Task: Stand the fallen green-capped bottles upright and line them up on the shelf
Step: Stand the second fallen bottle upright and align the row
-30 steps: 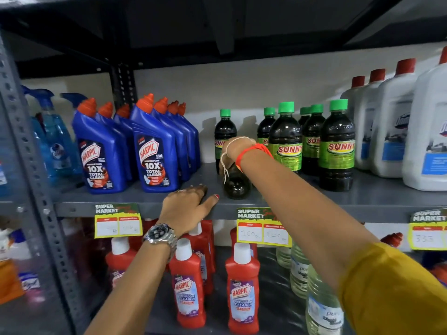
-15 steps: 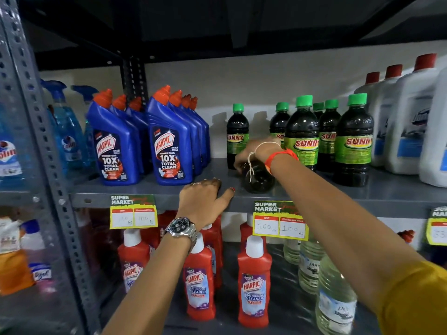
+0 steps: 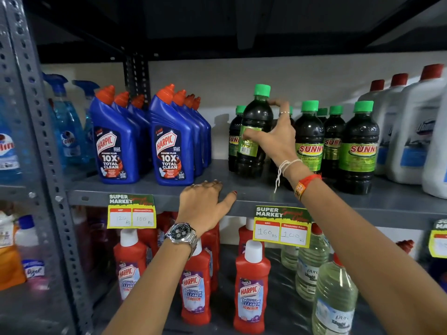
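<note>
Upright, the green-capped bottle (image 3: 254,131) stood at the left end of the dark bottles, its base at or just above the shelf (image 3: 154,192); contact could not be told. Its label and shoulder were clamped in the right hand (image 3: 275,139), thumb on the label, fingers curled behind the neck. Open shelf lay between it and the blue Harpic bottles (image 3: 169,146). At the shelf's front lip, the left hand (image 3: 205,201) rested flat, holding nothing.

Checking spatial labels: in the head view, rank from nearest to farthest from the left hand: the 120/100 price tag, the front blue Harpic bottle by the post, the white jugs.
1. 120/100 price tag, just left, below.
2. Front blue Harpic bottle, upper left.
3. White jugs, far right.
</note>
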{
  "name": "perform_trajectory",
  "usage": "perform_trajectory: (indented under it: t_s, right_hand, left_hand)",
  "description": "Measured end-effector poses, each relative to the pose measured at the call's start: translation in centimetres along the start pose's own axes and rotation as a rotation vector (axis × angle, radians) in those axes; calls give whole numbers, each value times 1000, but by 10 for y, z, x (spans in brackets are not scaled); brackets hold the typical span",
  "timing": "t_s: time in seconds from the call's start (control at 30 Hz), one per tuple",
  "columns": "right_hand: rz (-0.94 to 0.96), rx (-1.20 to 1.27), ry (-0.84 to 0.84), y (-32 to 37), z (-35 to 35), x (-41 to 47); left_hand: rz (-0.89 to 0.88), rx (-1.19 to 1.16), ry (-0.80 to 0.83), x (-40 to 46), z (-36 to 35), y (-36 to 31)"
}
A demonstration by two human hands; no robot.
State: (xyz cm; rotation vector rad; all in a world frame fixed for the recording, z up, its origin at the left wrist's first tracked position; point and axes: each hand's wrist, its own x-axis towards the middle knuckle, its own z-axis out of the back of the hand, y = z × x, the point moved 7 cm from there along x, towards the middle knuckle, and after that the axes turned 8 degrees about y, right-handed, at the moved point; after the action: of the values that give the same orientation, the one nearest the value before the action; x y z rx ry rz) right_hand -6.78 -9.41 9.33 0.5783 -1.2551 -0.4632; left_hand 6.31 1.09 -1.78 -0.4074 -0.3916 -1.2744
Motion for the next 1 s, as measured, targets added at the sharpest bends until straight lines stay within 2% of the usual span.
perform_trajectory:
  t_s: [0.17, 0.3, 0.47, 0.53, 0.6, 0.7, 0.87, 0.93, 1.0]
  right_hand:
    - [54, 50, 125, -18, -20, -14]
    - [27, 70, 167, -23, -23, -13]
    - [-40, -299, 165, -28, -26, -18]
    - [-88, -354, 191, -33, -28, -18]
    - [-187, -316, 225, -43, -28, -12]
    - [-363, -49, 323, -58, -30, -6]
    - [-408, 258, 543, -59, -39, -7]
    - [-412, 257, 546, -61, -39, -8]
    - [-379, 76, 496, -60, -37, -8]
  left_hand:
    - [16, 21, -15, 0, 1, 0]
    - [13, 19, -22, 1, 1, 0]
    - [22, 14, -23, -1, 2, 0]
    - [26, 14, -21, -1, 2, 0]
    - [25, 13, -13, -1, 2, -1]
    - [15, 1, 0, 0, 0, 0]
    - [10, -5, 22, 0, -1, 0]
    - [11, 0, 20, 0, 0, -1]
    - [15, 6, 7, -1, 1, -1]
